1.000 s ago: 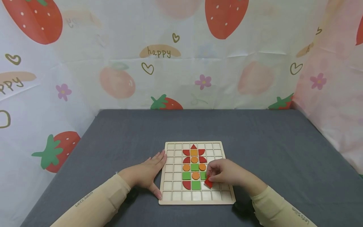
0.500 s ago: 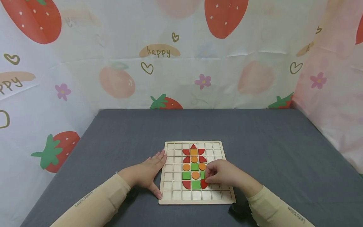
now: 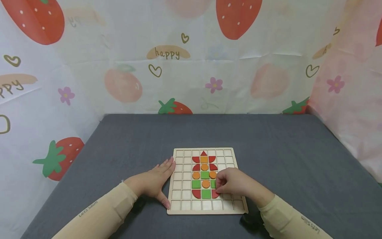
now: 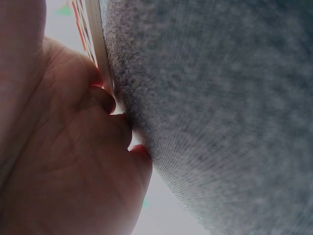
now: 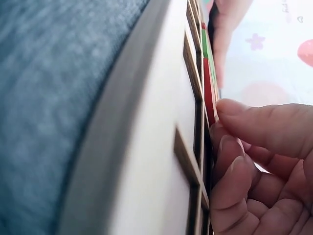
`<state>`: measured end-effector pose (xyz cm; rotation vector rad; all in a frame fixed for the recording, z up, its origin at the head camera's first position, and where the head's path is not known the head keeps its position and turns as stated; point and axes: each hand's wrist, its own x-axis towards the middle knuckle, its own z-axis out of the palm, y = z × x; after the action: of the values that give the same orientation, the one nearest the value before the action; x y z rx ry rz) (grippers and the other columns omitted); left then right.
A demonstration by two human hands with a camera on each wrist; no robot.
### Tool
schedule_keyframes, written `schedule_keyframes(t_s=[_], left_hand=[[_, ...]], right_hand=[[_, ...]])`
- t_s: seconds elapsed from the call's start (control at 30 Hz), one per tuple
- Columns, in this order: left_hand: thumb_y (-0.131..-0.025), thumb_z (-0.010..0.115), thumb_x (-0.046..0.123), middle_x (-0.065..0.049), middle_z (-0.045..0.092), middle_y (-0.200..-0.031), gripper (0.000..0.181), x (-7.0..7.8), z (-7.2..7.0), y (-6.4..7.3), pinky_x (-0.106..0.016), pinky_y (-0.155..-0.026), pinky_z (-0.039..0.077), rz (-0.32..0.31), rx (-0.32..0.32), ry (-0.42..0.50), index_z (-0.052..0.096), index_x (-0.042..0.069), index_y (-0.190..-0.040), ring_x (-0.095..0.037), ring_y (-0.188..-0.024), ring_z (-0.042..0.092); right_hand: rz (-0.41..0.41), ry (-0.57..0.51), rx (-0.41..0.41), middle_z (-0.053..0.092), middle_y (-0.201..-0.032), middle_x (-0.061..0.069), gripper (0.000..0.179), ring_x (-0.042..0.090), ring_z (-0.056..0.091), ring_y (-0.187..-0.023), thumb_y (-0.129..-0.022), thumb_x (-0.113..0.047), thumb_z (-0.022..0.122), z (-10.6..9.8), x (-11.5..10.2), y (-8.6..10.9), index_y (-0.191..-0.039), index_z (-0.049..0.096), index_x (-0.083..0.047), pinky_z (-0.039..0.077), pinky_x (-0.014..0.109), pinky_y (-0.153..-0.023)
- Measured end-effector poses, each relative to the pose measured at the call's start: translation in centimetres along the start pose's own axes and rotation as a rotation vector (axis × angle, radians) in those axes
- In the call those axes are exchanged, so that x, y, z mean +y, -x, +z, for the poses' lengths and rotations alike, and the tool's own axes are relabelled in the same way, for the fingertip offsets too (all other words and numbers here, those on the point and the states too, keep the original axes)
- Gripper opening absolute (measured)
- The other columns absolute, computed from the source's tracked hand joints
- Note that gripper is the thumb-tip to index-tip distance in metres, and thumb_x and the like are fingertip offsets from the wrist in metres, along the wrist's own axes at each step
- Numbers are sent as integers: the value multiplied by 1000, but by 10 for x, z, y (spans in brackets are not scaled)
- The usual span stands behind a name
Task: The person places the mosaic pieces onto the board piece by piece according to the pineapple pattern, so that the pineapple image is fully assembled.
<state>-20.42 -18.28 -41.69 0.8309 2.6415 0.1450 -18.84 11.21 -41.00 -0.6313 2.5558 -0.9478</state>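
A square wooden grid board (image 3: 182,194) lies on the table in the head view. My left hand (image 3: 153,183) is spread along its left edge, fingers straight, thumb at the near left corner. My right hand (image 3: 237,183) pinches a red quarter-circle tile (image 3: 214,193) at its right edge; the tile sits in a cell right of a green square tile (image 3: 206,194). In the right wrist view the thumb tip meets this red tile (image 5: 209,93), with the other fingers curled beneath. A matching red tile (image 3: 196,194) lies left of the green square. The right fingers partly cover another green tile (image 3: 213,183).
Orange discs (image 3: 206,184), an orange square (image 3: 204,159), more red pieces and a red triangle (image 3: 203,153) fill the board's middle columns. Dark grey cloth (image 3: 134,139) covers the table. A strawberry-print curtain (image 3: 191,79) rises behind and at both sides.
My right hand has moved slightly left and lowered the red quarter-circle tile from a tilt to flat in its cell. My left hand has stayed at the board's edge.
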Motion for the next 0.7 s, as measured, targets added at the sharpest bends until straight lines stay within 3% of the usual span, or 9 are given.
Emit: schedule_keyframes(t_s=[0.3,0.43,0.7], left_hand=[[-43,67,76,-13,-3,-153,141,0,-4,0,-46,-110,15,3,-9,-5,6,3,-146,-26,-139,3],[-44,68,75,-14,-2,-153,140,0,-4,-1,-47,-109,15,7,-6,-2,6,2,-146,-27,-139,3],[-42,68,75,-14,0,-153,140,-3,-2,-1,-48,-109,16,-4,-36,6,8,4,-147,-27,-139,4]], right_hand=[[47,0,45,51,-58,-4,20,13,47,-58,-73,-10,76,3,1,-5,-65,58,-14,38,26,-52],[21,-6,35,52,-59,-5,18,12,47,-58,-74,-8,74,0,3,-6,-66,58,-14,39,27,-53],[57,-14,32,55,-61,-2,14,13,49,-57,-80,-15,70,-26,8,-6,-71,59,-14,42,28,-51]])
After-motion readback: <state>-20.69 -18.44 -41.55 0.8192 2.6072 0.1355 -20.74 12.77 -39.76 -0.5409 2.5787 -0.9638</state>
